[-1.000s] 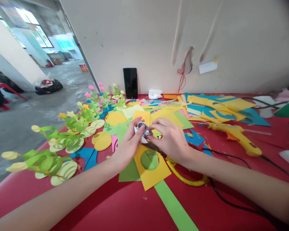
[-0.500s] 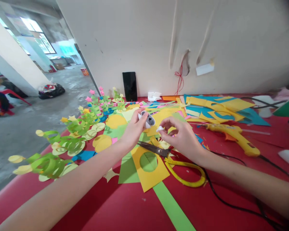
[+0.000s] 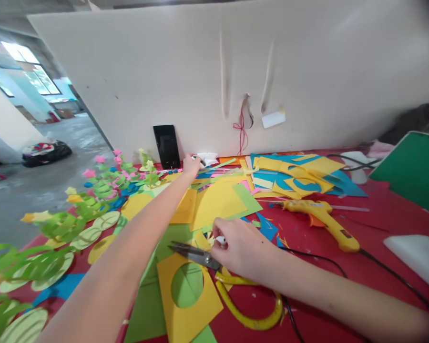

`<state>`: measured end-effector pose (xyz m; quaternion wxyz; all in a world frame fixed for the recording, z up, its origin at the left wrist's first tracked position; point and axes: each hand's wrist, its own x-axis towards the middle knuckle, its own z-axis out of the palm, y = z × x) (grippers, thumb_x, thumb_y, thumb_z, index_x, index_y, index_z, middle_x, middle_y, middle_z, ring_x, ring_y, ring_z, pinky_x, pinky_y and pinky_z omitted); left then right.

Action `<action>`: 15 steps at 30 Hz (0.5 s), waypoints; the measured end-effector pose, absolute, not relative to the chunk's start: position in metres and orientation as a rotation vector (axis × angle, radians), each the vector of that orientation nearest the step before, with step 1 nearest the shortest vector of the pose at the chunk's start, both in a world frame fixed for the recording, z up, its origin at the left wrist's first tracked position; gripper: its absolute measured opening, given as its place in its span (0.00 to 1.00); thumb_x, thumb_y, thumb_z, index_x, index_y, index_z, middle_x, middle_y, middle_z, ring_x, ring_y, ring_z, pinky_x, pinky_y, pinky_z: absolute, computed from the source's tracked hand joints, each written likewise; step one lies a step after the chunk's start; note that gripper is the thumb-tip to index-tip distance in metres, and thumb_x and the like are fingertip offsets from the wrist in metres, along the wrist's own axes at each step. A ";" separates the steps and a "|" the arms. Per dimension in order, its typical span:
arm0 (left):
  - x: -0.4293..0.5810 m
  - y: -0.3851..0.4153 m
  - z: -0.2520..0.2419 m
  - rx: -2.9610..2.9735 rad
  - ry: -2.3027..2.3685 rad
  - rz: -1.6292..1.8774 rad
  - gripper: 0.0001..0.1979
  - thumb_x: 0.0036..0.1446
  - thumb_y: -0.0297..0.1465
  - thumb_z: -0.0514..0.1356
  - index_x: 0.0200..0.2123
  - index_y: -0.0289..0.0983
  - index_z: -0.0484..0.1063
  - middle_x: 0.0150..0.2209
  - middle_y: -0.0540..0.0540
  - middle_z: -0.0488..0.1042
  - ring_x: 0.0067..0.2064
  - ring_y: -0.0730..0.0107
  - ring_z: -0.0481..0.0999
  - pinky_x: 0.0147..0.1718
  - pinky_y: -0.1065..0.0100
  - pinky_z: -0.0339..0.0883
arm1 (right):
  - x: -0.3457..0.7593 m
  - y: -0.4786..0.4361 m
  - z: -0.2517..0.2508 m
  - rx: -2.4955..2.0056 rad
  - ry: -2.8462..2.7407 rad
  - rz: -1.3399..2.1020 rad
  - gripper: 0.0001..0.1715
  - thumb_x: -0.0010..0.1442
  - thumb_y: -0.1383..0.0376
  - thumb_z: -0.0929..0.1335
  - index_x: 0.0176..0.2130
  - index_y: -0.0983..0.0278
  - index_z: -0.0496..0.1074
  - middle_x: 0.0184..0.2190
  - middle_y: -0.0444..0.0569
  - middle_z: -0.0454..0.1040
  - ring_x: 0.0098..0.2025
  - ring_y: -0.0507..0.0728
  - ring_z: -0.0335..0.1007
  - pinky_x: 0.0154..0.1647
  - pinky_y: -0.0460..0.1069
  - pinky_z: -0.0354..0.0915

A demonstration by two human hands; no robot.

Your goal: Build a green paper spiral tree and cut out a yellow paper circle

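Observation:
My left hand [image 3: 191,165] reaches to the back of the red table, its fingers closed on a small white case [image 3: 199,161] beside a crumpled white tissue [image 3: 209,158]. A black phone [image 3: 167,146] leans on the board just left of it. Nearer me, my right hand [image 3: 232,245] pinches a small white earbud [image 3: 221,240]. Under and beside that hand lie scissors [image 3: 260,324] with yellow handles. Left of them is a yellow sheet [image 3: 196,312] with a round hole, on green paper [image 3: 146,300].
Green paper curls [image 3: 69,224] with stars line the left side. A yellow glue gun [image 3: 323,216] with a black cord lies at the right, below blue and yellow scraps [image 3: 343,183]. A white board [image 3: 164,71] stands behind the table; a green board [image 3: 411,171] is far right.
My left hand has moved away to the back of the table with the white case. My right hand has come lower, still with the earbud. The camera view has shifted right.

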<state>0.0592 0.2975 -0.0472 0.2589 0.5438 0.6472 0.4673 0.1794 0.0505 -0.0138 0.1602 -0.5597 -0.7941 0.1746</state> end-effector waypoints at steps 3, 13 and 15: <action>0.060 0.309 -0.049 1.563 1.820 1.258 0.14 0.58 0.33 0.55 0.47 0.34 0.64 0.47 0.42 0.67 0.44 0.62 0.70 0.40 0.56 0.67 | 0.184 0.054 -0.011 -1.688 -2.344 0.455 0.06 0.47 0.67 0.62 0.27 0.64 0.67 0.23 0.50 0.72 0.23 0.56 0.67 0.19 0.47 0.42; 0.056 0.307 -0.047 1.823 1.958 1.202 0.14 0.58 0.33 0.55 0.47 0.34 0.64 0.47 0.42 0.67 0.44 0.62 0.70 0.41 0.56 0.67 | 0.188 0.056 -0.007 -1.731 -2.472 0.300 0.08 0.52 0.68 0.60 0.28 0.65 0.67 0.25 0.51 0.72 0.28 0.58 0.70 0.20 0.48 0.46; 0.057 0.304 -0.047 1.873 1.947 1.172 0.14 0.58 0.33 0.55 0.47 0.34 0.64 0.47 0.42 0.67 0.44 0.62 0.70 0.41 0.56 0.67 | 0.188 0.056 -0.009 -1.713 -2.491 0.281 0.09 0.53 0.68 0.60 0.29 0.65 0.68 0.27 0.51 0.72 0.29 0.58 0.70 0.22 0.48 0.50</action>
